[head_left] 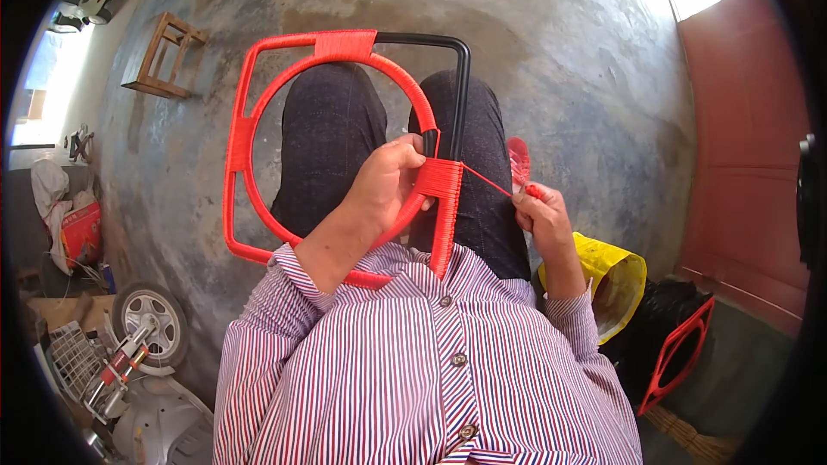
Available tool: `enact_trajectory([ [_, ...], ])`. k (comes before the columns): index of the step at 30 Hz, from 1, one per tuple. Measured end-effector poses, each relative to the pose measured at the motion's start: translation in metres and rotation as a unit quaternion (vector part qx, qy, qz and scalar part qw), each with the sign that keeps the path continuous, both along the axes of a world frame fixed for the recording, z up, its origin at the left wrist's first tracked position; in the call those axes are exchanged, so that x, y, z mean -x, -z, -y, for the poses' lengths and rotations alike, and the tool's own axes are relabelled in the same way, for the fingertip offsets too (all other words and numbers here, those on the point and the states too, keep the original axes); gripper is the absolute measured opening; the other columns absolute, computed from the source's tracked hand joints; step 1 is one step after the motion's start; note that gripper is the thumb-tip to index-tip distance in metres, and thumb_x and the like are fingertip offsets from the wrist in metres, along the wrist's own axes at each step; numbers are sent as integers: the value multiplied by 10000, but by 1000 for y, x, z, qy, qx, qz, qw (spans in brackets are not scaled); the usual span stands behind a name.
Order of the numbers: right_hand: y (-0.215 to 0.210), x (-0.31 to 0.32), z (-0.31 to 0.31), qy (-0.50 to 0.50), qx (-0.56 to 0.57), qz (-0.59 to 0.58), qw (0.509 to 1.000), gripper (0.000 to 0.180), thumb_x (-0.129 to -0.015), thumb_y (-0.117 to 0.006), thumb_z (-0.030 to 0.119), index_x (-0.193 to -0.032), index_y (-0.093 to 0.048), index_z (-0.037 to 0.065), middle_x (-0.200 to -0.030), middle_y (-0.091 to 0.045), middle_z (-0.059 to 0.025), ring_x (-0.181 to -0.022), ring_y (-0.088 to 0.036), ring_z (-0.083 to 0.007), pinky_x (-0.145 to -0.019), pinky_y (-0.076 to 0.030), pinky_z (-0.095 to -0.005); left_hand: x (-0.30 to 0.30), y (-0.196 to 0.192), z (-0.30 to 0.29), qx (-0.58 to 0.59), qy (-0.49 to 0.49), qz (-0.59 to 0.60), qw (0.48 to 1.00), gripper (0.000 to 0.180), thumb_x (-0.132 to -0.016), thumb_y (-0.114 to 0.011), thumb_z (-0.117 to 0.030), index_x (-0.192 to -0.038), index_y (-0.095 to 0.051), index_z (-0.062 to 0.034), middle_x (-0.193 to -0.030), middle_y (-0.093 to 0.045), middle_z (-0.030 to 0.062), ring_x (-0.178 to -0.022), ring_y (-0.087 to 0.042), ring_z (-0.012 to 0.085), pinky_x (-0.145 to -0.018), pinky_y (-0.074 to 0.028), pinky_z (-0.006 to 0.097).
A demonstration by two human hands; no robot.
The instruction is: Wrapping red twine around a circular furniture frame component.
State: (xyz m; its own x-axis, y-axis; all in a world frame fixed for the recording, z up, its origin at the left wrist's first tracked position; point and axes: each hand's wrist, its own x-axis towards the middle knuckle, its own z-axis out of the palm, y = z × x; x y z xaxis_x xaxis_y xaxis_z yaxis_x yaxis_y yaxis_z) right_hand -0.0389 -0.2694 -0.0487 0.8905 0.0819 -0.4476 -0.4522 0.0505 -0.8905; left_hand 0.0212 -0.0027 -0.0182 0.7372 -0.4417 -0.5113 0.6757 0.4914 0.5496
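A square metal frame with a round ring inside it rests across my thighs. Red cord is wound tightly over most of the frame (pixel 244 144), while a black bare tube (pixel 466 95) shows at its far right corner. My left hand (pixel 383 185) grips the ring beside the right-hand wrapped band (pixel 440 177), thumb on top; some fingers are hidden beneath. From that band a taut strand of red cord (pixel 488 177) runs to my right hand (pixel 545 215), whose fingers are closed on it. A bit of red, perhaps bunched cord, pokes out above that fist.
By my right leg stands a yellow bag (pixel 613 282), with another red frame (pixel 676 357) against black plastic behind it. A red door (pixel 745 146) is at the right. A small wooden stool (pixel 164 56) stands far left; a scooter wheel (pixel 148 323) is at the near left.
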Motion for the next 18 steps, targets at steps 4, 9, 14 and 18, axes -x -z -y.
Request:
enact_trajectory([
  [4,10,-7,-2,47,-50,-5,998,168,-870,-625,130,-728,-583,51,-638,-520,19,-544,-430,-71,-512,-318,-245,0,2,1,20,4,-1,1000,291,-828,-446,-120,-1079,-577,-49,-898,-671,74,-758,-653,190,-574,-499,352],
  [9,18,-47,-6,85,94,150,981,132,-854,-625,88,-940,-617,-11,-765,-563,0,-701,-521,-87,-624,-429,-249,-1,3,2,-26,-54,-4,998,272,-882,-464,-149,-1117,-562,-53,-946,-660,72,-781,-636,177,-664,-508,350],
  [14,-42,-76,-41,-33,230,340,911,207,-825,-609,45,-1028,-638,12,-896,-646,-74,-753,-623,-183,-710,-506,-303,2,-7,12,-101,-151,68,981,254,-968,-495,-238,-1128,-556,-52,-995,-634,55,-805,-617,152,-743,-515,341],
  [18,-61,-83,-87,-138,358,446,808,289,-809,-634,50,-1098,-645,61,-981,-657,-99,-843,-643,-274,-757,-528,-366,8,-3,12,-182,-137,154,961,191,-987,-546,-205,-1100,-563,-52,-976,-621,40,-796,-591,122,-736,-512,298],
])
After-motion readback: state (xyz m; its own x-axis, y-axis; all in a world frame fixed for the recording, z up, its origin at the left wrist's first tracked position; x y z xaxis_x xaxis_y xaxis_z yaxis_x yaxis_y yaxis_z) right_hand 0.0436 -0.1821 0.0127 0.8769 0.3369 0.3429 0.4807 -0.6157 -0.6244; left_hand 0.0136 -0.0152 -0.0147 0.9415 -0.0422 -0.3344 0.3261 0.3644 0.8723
